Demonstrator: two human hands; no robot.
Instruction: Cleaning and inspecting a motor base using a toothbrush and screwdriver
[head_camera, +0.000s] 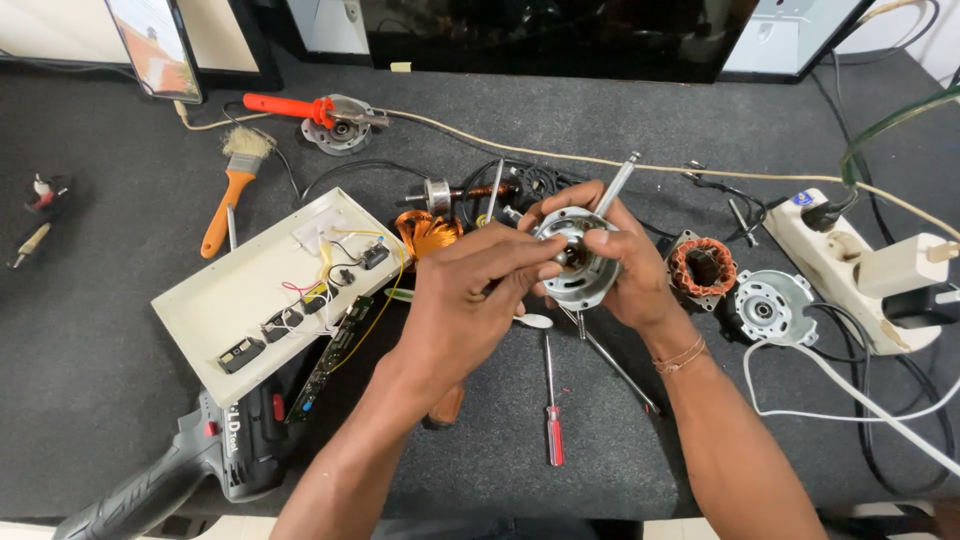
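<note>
My right hand (640, 270) grips a round silver motor end cover (585, 285), held up over the dark mat. A thin metal shaft (618, 183) sticks out of it toward the upper right. My left hand (470, 300) pinches at the centre of the cover with thumb and fingertips; whatever is between them is hidden. Just behind the hands lie a rotor with its shaft (450, 193) and a bundle of copper winding (430, 233).
A cream panel with small wired switches (240, 295) lies at left, a drill (200, 460) at the bottom left. A red screwdriver (552, 425) and a metal rod (620, 370) lie below the hands. At right lie a copper-wound stator (702, 268), another silver cover (770, 305) and a power strip (850, 260).
</note>
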